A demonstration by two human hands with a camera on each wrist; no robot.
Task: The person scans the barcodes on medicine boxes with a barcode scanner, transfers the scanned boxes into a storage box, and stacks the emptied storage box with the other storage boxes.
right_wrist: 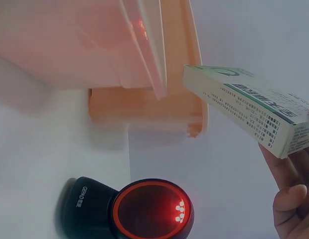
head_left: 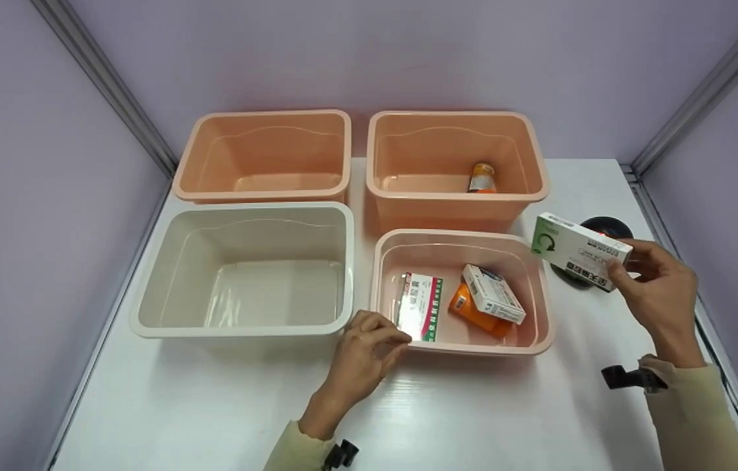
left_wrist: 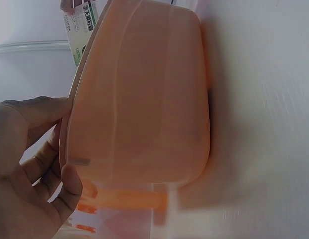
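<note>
In the head view my right hand (head_left: 660,284) grips a white and green medicine box (head_left: 572,252) by one end, thumb on its printed front. The box is tilted and overlaps a black scanner (head_left: 608,227) there. The right wrist view shows the scanner's round face (right_wrist: 152,211) lit red, below the box (right_wrist: 244,107). My left hand (head_left: 362,350) pinches the near rim of the pink bin (head_left: 467,350), thumb and fingers on either side of it. Inside that bin lie a white, green and red box (head_left: 420,307), an orange package (head_left: 474,314) and another white box (head_left: 494,293) on top of it.
Left of the pink bin stands a grey-white bin (head_left: 245,330). Two orange bins, a left one (head_left: 264,196) and a right one (head_left: 454,196), stand behind; the right one contains a small bottle (head_left: 482,178). Purple walls with metal corner rails (head_left: 114,85) enclose the white table (head_left: 225,405).
</note>
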